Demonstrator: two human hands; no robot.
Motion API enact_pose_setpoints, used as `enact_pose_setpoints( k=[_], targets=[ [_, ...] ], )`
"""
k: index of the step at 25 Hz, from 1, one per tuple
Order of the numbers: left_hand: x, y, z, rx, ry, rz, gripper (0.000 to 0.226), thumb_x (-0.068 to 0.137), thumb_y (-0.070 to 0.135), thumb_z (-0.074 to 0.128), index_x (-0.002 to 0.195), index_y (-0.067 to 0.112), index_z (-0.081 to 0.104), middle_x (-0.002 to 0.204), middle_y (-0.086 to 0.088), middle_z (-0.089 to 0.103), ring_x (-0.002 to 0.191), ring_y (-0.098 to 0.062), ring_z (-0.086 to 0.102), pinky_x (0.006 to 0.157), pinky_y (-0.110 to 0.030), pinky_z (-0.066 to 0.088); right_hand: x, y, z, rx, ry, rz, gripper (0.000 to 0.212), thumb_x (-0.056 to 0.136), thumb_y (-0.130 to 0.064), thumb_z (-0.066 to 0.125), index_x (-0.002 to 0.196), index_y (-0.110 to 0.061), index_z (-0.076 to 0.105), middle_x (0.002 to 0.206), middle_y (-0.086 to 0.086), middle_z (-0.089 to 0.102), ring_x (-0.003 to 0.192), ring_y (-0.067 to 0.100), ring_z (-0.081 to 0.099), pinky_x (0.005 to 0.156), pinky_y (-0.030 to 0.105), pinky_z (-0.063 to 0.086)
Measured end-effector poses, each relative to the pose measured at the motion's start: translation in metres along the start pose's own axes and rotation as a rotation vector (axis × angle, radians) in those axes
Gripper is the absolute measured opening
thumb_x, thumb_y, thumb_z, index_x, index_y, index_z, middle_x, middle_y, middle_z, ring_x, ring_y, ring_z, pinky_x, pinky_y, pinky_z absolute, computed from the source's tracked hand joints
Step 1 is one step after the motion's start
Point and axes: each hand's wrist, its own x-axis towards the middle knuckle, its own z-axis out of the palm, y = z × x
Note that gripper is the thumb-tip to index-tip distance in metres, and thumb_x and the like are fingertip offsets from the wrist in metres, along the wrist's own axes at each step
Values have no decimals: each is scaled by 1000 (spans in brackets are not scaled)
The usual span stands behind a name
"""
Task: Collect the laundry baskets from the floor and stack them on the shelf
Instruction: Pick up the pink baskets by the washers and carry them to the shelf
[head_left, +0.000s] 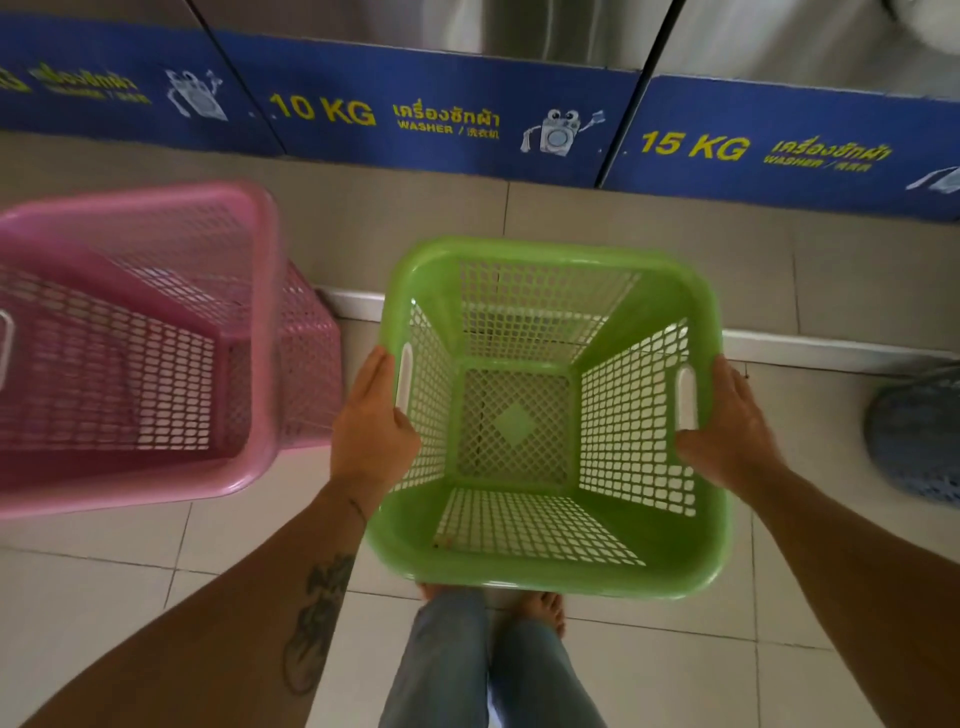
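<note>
Two hands: both grip one green basket (550, 415) by its opposite side rims, beside the handle slots
Left hand (371, 421): curled over the left rim; thumb inside against the mesh wall, fingers outside the rim; tattooed forearm leads down to the bottom left
Right hand (730, 426): wrapped on the right rim just beside the white handle slot; thumb inside on the mesh, fingers spread along the outside
Green basket: square, open mesh walls and bottom, nothing inside; upright, mouth toward the camera; whether it rests on the floor or is lifted off it I cannot tell; the person's bare feet and jeans show just below its near edge
Pink basket (156, 332): just left of the green one, tilted, blurred; it appears to hold a second pink basket nested inside; close to the left hand, not touching it
Blue basket (919, 436): at the right edge, only partly in view, apart from the right hand
Floor (130, 571): pale tiles, with a raised tiled step beyond
Washers (431, 119): row behind the step; blue bases marked 10 KG and 15 KG
</note>
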Motion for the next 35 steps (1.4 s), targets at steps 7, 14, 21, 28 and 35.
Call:
enact_pose_setpoints(
  k=[7,14,21,28,35],
  targets=[
    [-11,65,-106,-71,62,-75,49,78,-3,50,123,12,65,115,-12,67,102,-32,64,89,-41,51,-80,-74,-71,-98,-179,-129,98,73,-3,65,156,-21,17,164,5,17,143,33,33,103,44,44],
    [-86,85,-279,-30,221,-11,27,79,3,51,101,13,65,97,-7,66,86,-30,62,77,-40,53,-193,-202,-159,-110,-169,-356,75,76,-17,63,147,-9,39,154,12,37,138,28,41,110,32,35],
    [-144,-11,-434,-6,443,-115,20,86,6,55,97,20,62,89,5,58,80,-17,53,77,-33,49,-289,-369,-145,-130,-128,-642,64,85,-11,64,144,-5,39,145,18,45,129,34,48,101,41,42],
    [-191,-186,-552,-9,397,-236,29,99,26,46,122,12,57,123,-6,59,110,-25,60,96,-39,51,-391,-526,-32,-93,-50,-849,51,82,-13,65,131,-14,54,115,16,63,82,24,59,68,38,46],
    [-181,-302,-623,173,405,-290,24,93,30,47,114,28,58,112,11,61,86,-6,54,70,-20,46,-445,-635,54,-149,-167,-865,40,87,-6,55,126,-15,53,109,6,63,104,23,58,88,44,43]
  ],
)
